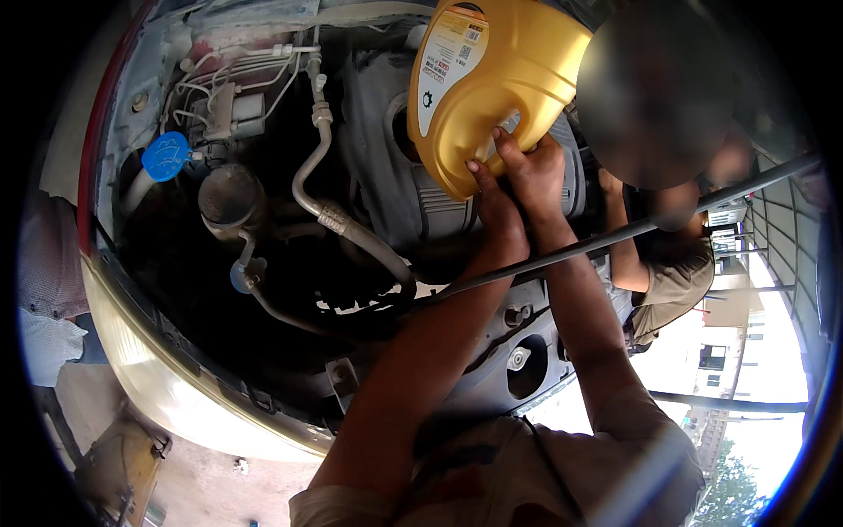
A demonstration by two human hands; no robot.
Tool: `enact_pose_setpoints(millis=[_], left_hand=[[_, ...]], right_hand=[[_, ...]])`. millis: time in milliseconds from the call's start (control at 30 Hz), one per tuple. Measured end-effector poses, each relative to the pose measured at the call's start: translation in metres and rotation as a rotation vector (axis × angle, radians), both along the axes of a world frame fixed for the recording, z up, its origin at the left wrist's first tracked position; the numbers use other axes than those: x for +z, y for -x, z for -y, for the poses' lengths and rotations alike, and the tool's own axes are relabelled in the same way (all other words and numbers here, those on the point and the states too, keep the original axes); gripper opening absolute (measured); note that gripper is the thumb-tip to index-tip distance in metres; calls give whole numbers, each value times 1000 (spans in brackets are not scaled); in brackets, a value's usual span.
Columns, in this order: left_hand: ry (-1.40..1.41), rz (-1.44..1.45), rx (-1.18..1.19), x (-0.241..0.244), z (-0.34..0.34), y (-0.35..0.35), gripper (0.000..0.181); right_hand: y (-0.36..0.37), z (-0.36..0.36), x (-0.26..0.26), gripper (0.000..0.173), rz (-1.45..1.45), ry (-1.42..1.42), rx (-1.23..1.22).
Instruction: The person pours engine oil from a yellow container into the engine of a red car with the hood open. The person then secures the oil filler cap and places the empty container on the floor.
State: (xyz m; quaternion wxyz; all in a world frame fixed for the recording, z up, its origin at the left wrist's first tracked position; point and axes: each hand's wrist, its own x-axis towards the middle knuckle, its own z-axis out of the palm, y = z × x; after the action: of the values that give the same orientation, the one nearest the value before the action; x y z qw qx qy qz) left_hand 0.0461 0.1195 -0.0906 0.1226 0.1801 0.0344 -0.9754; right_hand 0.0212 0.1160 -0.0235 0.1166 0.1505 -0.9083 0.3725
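Note:
A gold plastic oil jug [520,59] with a printed label is tilted over the engine of an open engine bay. My left hand [502,214] grips the lower end of the jug, its thumb against the near face. Just right of it, my right hand [537,168] holds the jug by its handle, the thumb beside the handle opening. Below the jug lies a dark plastic engine cover [382,132]. The jug's mouth is not visible, and its body hides part of the cover.
A metal prop rod [593,244] runs diagonally across my forearms. At left are a blue reservoir cap [164,156], metal pipes [313,165] and a headlight [151,369]. Another person's arm [622,244] reaches in at right, near a blurred dark round shape. A radiator cap [518,358] sits at the front.

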Motion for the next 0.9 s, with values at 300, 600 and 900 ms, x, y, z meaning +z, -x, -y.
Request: enact_pose_setpoints(millis=[300, 600, 900], left_hand=[[43, -356, 21, -11, -23, -20, 55], [728, -152, -500, -14, -26, -85, 15], [1145, -302, -756, 5, -11, -171, 11]], right_hand=[[-5, 3, 11, 37, 2, -105, -70], [0, -1, 8, 44, 15, -138, -71], [-14, 1, 17, 48, 64, -168, -111]])
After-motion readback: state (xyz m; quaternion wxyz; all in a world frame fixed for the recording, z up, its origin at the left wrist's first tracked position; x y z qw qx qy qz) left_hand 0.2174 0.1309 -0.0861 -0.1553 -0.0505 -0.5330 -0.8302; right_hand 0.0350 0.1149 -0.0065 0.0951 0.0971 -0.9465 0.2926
